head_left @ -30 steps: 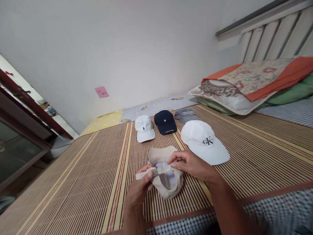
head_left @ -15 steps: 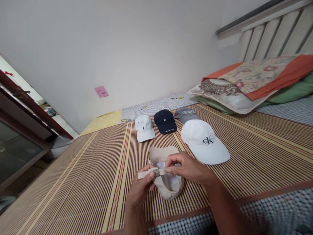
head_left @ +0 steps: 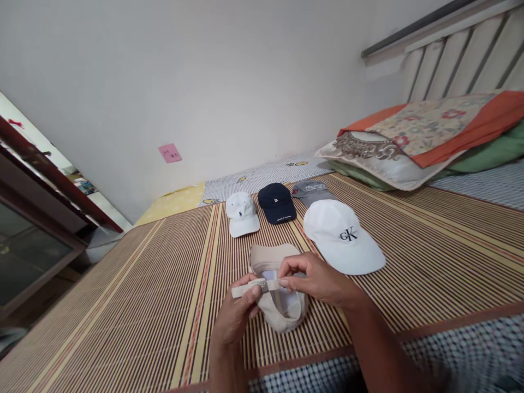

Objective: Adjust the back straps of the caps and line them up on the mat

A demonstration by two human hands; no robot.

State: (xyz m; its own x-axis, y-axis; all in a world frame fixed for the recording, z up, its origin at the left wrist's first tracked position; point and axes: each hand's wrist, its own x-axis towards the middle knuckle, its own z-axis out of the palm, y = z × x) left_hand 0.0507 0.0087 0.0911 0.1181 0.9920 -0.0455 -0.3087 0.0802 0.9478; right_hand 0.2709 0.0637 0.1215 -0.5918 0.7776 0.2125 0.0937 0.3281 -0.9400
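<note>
A beige cap (head_left: 273,257) lies upside down on the striped bamboo mat (head_left: 164,284), its back strap (head_left: 245,290) pulled out to the left. My left hand (head_left: 236,315) pinches the strap at its metal buckle. My right hand (head_left: 317,281) pinches the same strap just right of the buckle, over the cap's opening. Both hands are closed on the strap.
A white cap with a black logo (head_left: 341,236) lies just right of my hands. Farther back sit a small white cap (head_left: 242,213), a navy cap (head_left: 276,203) and a grey cap (head_left: 310,190). Pillows (head_left: 413,139) pile up at the right. A dark cabinet (head_left: 33,218) stands left.
My right hand slid left along the strap toward the buckle, and the strap end moved slightly right. The cap stayed in place.
</note>
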